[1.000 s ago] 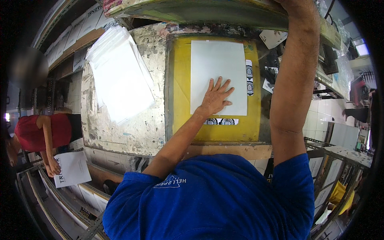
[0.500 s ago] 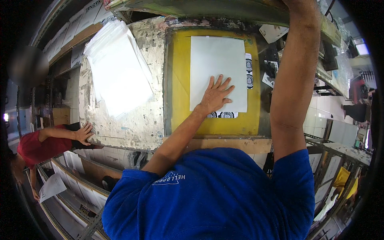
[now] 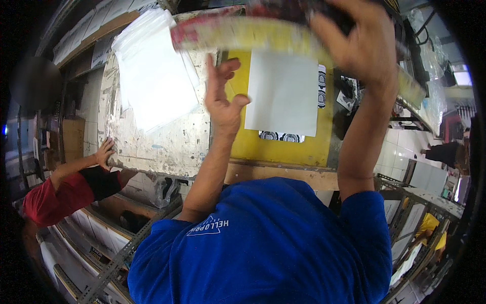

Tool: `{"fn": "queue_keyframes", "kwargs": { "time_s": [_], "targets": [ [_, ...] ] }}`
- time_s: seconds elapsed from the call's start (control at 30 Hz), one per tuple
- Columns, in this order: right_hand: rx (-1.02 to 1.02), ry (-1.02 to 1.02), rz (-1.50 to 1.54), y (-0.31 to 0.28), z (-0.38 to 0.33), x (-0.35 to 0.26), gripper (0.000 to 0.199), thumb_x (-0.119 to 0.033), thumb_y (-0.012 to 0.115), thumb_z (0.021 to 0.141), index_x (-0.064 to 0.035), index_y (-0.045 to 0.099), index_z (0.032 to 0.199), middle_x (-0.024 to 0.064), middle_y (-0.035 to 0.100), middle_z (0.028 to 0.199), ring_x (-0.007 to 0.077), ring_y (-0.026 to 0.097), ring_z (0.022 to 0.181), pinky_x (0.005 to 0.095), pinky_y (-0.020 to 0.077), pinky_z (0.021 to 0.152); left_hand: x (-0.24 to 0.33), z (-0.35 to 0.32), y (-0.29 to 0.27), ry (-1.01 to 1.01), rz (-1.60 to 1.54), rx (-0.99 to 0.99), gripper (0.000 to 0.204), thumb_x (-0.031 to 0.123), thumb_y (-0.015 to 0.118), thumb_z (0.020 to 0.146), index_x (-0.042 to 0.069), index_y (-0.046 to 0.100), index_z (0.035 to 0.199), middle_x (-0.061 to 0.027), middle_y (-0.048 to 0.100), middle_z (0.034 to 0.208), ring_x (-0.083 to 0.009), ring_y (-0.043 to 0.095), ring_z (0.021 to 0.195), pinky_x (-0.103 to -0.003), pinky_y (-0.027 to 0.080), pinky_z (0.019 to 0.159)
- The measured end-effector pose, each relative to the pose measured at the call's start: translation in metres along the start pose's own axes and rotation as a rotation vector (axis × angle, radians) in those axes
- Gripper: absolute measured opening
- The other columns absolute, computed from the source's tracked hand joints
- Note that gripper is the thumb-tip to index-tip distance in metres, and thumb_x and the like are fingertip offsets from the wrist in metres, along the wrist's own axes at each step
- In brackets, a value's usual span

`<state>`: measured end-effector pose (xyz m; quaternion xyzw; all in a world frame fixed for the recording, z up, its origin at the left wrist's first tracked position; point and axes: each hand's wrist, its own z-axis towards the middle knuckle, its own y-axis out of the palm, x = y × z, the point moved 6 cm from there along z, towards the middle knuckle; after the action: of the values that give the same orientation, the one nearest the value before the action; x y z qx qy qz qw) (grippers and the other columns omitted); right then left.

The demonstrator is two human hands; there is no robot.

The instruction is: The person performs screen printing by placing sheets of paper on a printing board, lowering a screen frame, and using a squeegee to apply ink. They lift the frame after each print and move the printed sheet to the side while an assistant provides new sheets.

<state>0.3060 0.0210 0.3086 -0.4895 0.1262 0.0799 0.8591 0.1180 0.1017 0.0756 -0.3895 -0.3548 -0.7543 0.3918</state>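
- While our right hand (image 3: 362, 48) grips the blurred screen frame (image 3: 283, 31) above the yellow board (image 3: 283, 144), it looks stiff, probably weighty; we'd hold its edge.
- Our left hand (image 3: 221, 93) hovers, fingers spread, holding nothing.

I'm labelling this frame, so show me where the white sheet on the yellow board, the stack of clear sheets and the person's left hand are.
white sheet (image 3: 282, 96), head view, middle of the sheet.
stack of clear sheets (image 3: 152, 76), head view, centre of the top sheet.
left hand (image 3: 221, 99), head view, palm.

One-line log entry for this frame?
right hand: grips frame | left hand: open, lifted, holds nothing | white sheet: flat on yellow board
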Motion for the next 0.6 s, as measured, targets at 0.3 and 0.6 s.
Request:
{"fn": "queue_keyframes", "kwargs": {
  "time_s": [0.3, 0.6],
  "targets": [
    [-0.111, 0.172, 0.09, 0.111, -0.145, 0.002, 0.053, -0.02, 0.078, 0.077, -0.0223, 0.071, 0.129, 0.0157, 0.065, 0.091, 0.0332, 0.063, 0.082, 0.0442, 0.0479, 0.07, -0.029, -0.119, -0.093, -0.438, 0.084, -0.034, 0.101, 0.009, 0.095, 0.065, -0.007, 0.044, 0.15, -0.0144, 0.063, 0.133, -0.0198, 0.064, 0.111, -0.035, 0.053, 0.099],
    [-0.51, 0.276, -0.048, 0.235, -0.225, 0.032, 0.078, -0.014, 0.08, 0.071, -0.0249, 0.057, 0.144, 0.0158, 0.063, 0.116, 0.0326, 0.057, 0.114, 0.0509, 0.0337, 0.099, -0.058, -0.154, -0.113, -0.233, 0.891, -0.237, 0.082, 0.027, 0.09, 0.064, 0.004, 0.062, 0.138, -0.0199, 0.043, 0.155, -0.0383, 0.038, 0.14, -0.048, 0.031, 0.116]
  ]
}}
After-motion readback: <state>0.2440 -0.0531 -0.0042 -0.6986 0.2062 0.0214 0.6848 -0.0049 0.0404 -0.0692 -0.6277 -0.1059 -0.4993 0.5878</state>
